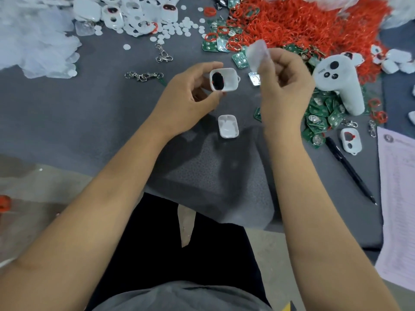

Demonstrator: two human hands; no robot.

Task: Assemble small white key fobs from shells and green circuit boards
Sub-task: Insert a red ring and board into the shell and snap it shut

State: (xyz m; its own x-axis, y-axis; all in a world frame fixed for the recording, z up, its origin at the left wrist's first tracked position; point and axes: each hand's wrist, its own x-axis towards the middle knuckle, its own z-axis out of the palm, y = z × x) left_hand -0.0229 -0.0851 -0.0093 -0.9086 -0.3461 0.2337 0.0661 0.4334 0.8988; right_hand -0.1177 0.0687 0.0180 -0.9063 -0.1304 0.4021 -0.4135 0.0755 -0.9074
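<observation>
While a dark grey, finely textured mat [94,104] covers the table, a loose heap of thin red rubber rings [303,21] fills its far right side, with a scatter of small green rectangular circuit boards [323,113] below and among them. Near that heap lies a matte white plastic controller with black round buttons [336,81], its handle pointing toward the person. The left hand [188,97] curls thumb and fingers round a white rounded-rectangular plastic shell with a black oval opening [224,80], held above the mat's middle, hollow side up, long axis running left to right. The right hand [285,79], close beside it, pinches a thin translucent whitish film piece [258,55], blurred, standing upward. Just below the hands, another white glossy shell half [228,126] rests on the mat, open side up, long axis pointing away from the person.
</observation>
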